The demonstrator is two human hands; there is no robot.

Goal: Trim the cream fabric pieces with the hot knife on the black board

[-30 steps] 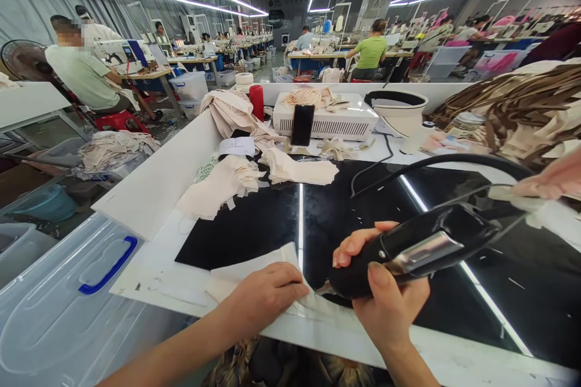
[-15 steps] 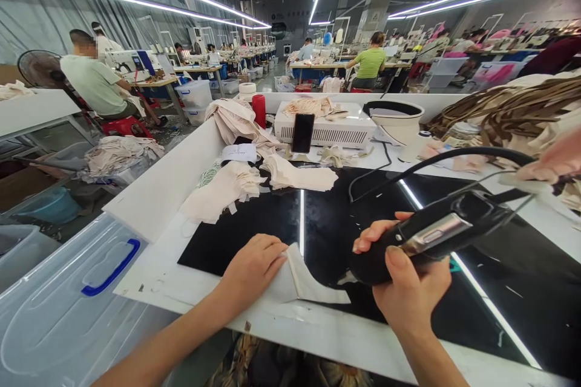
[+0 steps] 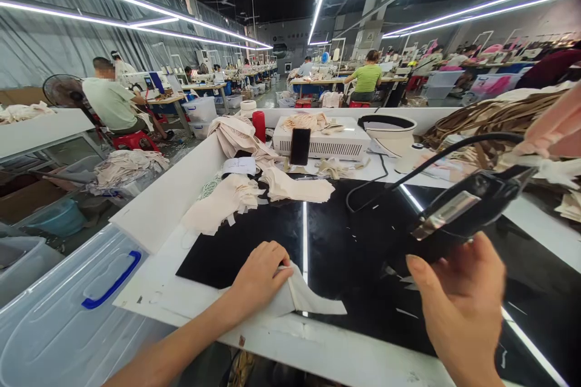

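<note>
My left hand [image 3: 265, 272] lies near the table's front edge, closed on a piece of white cloth [image 3: 313, 296] with a fold and a curved edge. At the right, my right hand [image 3: 467, 302] has its thumb spread away from the fingers, its palm beneath a black corded hand-held tool [image 3: 458, 217] with a shiny metal panel. The fingers are partly hidden behind the tool and are not wrapped round it. The tool tilts up to the right, where pale pink material [image 3: 554, 127] hangs by its upper end.
A shiny black sheet [image 3: 349, 242] with small scraps covers much of the white table. Cream cloth pieces [image 3: 227, 199], a phone [image 3: 300, 146], a white vented box [image 3: 331, 139] and a red thread cone [image 3: 258, 126] stand behind. A lidded plastic bin [image 3: 59, 320] is at left; people sit at sewing tables beyond.
My right hand has moved right and its grip round the tool has opened. The tool has shifted right and tilted. My left hand stays on the cloth with its fingers more curled; the view has shifted slightly.
</note>
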